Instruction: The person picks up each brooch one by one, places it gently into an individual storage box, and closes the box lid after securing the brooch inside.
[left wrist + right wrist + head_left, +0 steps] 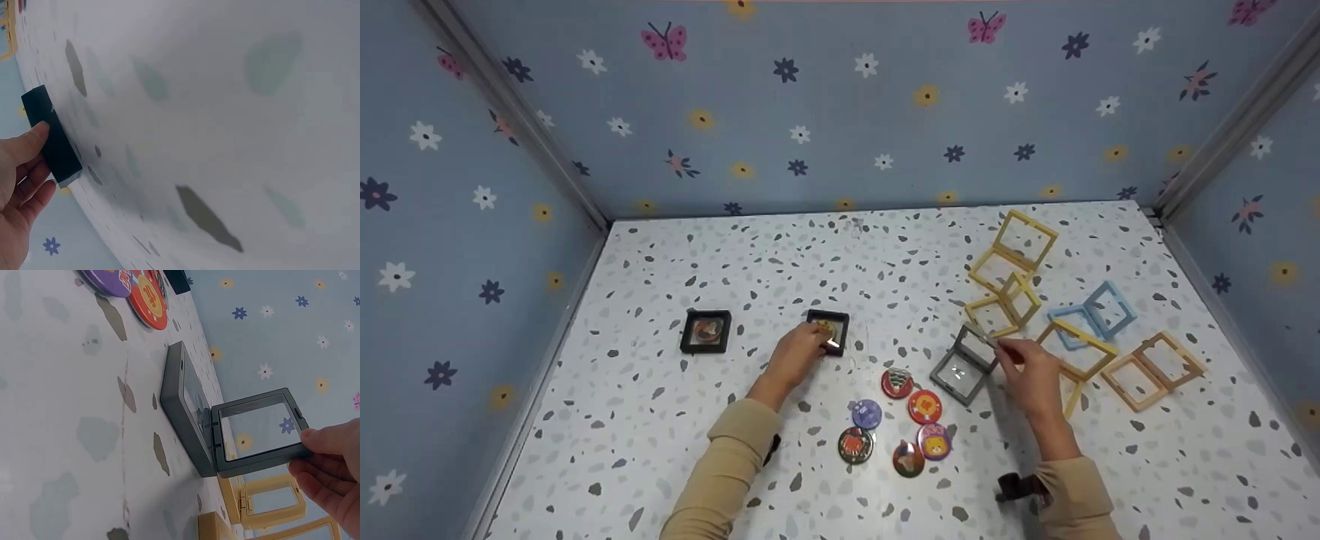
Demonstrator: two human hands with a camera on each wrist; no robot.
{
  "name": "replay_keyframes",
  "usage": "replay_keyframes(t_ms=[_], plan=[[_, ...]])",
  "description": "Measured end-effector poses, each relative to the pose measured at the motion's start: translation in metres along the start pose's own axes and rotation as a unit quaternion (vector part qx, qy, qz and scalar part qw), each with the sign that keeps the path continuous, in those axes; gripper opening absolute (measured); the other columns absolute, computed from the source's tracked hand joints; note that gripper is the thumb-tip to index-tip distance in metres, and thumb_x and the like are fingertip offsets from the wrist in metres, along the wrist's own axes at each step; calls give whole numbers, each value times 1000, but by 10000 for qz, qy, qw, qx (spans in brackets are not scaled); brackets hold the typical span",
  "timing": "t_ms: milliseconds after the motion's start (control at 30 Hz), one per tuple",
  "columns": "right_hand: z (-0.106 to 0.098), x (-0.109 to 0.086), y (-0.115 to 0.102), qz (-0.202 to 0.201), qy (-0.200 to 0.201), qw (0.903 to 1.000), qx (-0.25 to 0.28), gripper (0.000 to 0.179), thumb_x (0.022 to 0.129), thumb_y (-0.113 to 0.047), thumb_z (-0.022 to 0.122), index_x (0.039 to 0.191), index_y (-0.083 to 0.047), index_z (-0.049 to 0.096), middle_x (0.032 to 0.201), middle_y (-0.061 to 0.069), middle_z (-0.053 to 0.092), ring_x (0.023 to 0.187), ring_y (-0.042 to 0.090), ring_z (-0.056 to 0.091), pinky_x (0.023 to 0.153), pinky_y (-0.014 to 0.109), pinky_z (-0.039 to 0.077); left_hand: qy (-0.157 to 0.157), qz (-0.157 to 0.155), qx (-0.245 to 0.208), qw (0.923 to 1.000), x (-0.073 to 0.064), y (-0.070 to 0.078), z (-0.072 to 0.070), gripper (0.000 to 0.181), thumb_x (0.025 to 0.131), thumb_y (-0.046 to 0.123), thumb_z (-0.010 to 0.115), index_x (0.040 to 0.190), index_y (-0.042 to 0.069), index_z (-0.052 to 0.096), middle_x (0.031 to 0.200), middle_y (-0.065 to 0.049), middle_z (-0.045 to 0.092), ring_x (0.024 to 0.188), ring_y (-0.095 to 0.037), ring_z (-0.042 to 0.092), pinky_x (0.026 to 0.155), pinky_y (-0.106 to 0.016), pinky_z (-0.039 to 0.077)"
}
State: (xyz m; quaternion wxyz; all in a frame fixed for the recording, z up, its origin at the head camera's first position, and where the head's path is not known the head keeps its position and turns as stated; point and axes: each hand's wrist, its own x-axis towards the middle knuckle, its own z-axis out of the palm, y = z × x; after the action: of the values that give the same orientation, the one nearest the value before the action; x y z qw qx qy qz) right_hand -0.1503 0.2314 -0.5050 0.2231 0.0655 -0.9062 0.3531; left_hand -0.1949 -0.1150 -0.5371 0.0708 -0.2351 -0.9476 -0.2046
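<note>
My left hand [795,356] is on a small black display frame [844,328] near the middle of the table. A yellowish round piece shows inside, partly covered by the fingers. In the left wrist view the thumb and fingers hold the black frame [56,140] by its side. With thumb and fingertips my right hand [1031,375] pinches the edge of the raised lid of a grey hinged display frame [960,377]. Its base lies on the table, and the right wrist view shows the clear-windowed lid [256,464] swung up from the hinge.
Several round badges, among them a red one [925,406] and a purple one [867,414], lie between the arms. Another black frame [706,347] holding a badge is at left. Open yellow frames [988,268], a blue one [1099,322] and an orange one [1155,386] spread rightward.
</note>
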Motion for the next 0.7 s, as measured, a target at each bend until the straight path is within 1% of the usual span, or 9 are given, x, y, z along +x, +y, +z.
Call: replay_keyframes(t_ms=[133, 300, 367, 500, 600, 700], plan=[[3, 0, -2, 8, 0, 10000, -26, 12, 77, 0, 65, 89, 1, 67, 80, 9, 64, 69, 19, 58, 62, 36, 47, 10, -163, -120, 9998, -3, -6, -3, 23, 76, 0, 64, 99, -2, 64, 102, -15, 58, 95, -29, 54, 83, -37, 44], [5, 0, -5, -15, -61, 10000, -13, 13, 76, 0, 65, 89, 0, 67, 80, 8, 64, 69, 18, 58, 62, 34, 47, 28, -294, 102, 9995, -6, -14, -7, 20, 74, 2, 67, 94, 0, 65, 96, -14, 58, 90, -29, 55, 79, -37, 46], [6, 0, -6, -37, -71, 10000, 13, 13, 76, -1, 65, 89, -1, 67, 81, 8, 64, 70, 18, 58, 62, 34, 48, 1, -389, 116, 9992, -7, -17, -9, 20, 74, 1, 67, 95, 0, 66, 96, -14, 58, 90, -29, 55, 78, -37, 46], [8, 0, -6, -30, -48, 10000, 65, 13, 76, -1, 66, 89, -1, 67, 81, 9, 65, 70, 18, 59, 63, 33, 48, -35, -644, -87, 9979, -10, -22, -14, 22, 77, -1, 64, 99, 1, 65, 101, -15, 57, 93, -29, 54, 79, -37, 45], [10, -1, -7, -52, 2, 9999, 93, 12, 76, -2, 66, 88, -1, 67, 80, 8, 64, 69, 17, 58, 62, 32, 48, 12, -686, -131, 9976, -13, -27, -16, 21, 77, -1, 64, 97, 0, 65, 101, -15, 57, 93, -29, 54, 79, -38, 45], [13, -1, -7, -229, 93, 9996, 112, 12, 75, -1, 67, 87, 0, 67, 78, 8, 64, 67, 17, 58, 60, 32, 48, 45, -651, 48, 9979, -14, -32, -19, 18, 76, 0, 65, 94, 0, 66, 99, -15, 57, 93, -30, 54, 79, -39, 45]])
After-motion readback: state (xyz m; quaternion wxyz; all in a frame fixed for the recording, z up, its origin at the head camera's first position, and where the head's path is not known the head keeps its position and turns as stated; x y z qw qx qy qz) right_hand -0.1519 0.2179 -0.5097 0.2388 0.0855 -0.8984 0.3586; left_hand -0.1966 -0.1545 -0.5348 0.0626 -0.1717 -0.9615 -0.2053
